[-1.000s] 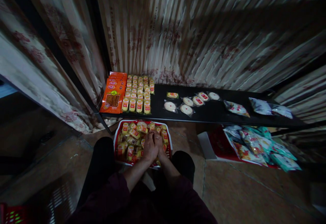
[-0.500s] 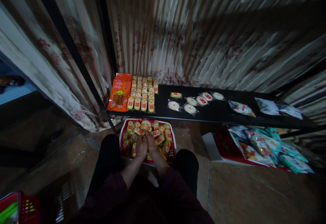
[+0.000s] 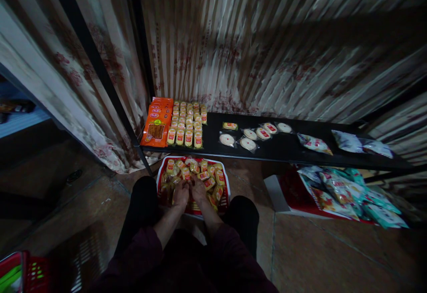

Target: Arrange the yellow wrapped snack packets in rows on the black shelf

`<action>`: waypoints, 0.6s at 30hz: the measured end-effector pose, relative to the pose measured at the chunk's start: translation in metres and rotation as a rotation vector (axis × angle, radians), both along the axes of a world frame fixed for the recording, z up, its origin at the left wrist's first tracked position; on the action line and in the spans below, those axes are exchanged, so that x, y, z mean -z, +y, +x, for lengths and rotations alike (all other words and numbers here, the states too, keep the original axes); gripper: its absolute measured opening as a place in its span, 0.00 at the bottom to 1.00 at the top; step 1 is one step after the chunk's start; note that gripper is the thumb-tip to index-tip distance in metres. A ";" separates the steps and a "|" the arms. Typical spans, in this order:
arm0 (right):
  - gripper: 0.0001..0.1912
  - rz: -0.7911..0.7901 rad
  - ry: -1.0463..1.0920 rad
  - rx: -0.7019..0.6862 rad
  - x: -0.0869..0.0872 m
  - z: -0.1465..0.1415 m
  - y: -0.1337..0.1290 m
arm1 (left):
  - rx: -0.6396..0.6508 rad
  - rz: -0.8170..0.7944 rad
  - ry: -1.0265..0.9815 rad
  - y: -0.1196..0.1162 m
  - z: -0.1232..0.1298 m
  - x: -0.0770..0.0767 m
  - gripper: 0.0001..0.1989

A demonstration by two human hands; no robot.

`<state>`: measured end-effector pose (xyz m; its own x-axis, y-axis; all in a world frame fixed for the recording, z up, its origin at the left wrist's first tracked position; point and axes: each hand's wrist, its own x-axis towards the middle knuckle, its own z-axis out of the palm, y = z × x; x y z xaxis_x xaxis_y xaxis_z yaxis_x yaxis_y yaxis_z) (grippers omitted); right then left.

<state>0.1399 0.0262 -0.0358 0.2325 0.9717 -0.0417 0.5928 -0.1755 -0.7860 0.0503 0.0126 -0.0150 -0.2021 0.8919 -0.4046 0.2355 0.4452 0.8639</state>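
Both hands are down in a red and white basket [image 3: 227, 182] full of small yellow-wrapped snack cakes [image 3: 209, 183]. My left hand [image 3: 181, 194] is closed, fingers curled at a wrapped snack cake [image 3: 186, 174] that stands just beyond the fingertips. Close beside it, my right hand [image 3: 199, 190] bends its fingers inward toward the same cake. The fingertips are partly hidden among the wrappers. On the black shelf [image 3: 213, 135] above the basket, more of these cakes [image 3: 184, 128] stand in tight rows.
Orange snack packets [image 3: 156, 124] lie left of the rows. Round white packaged cakes [image 3: 247, 144] and several bags [image 3: 314, 143] are spread rightward along the shelf. A red box [image 3: 290, 195] of snack bags sits below right. Another red basket [image 3: 33, 270] is at lower left.
My hands have drawn slightly apart and back toward me, from palms together to fingers curled at a cake. One cake now stands out more upright before them. The view has shifted slightly.
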 end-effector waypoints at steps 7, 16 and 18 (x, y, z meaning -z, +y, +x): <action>0.11 -0.049 -0.002 0.065 0.003 0.004 -0.024 | 0.010 -0.059 -0.001 -0.019 0.006 -0.007 0.17; 0.16 0.009 0.362 0.212 -0.008 0.005 -0.034 | 0.023 0.015 0.016 -0.019 0.012 -0.024 0.18; 0.17 0.035 0.409 0.240 -0.010 0.006 -0.032 | 0.018 0.075 0.000 -0.018 0.015 -0.025 0.18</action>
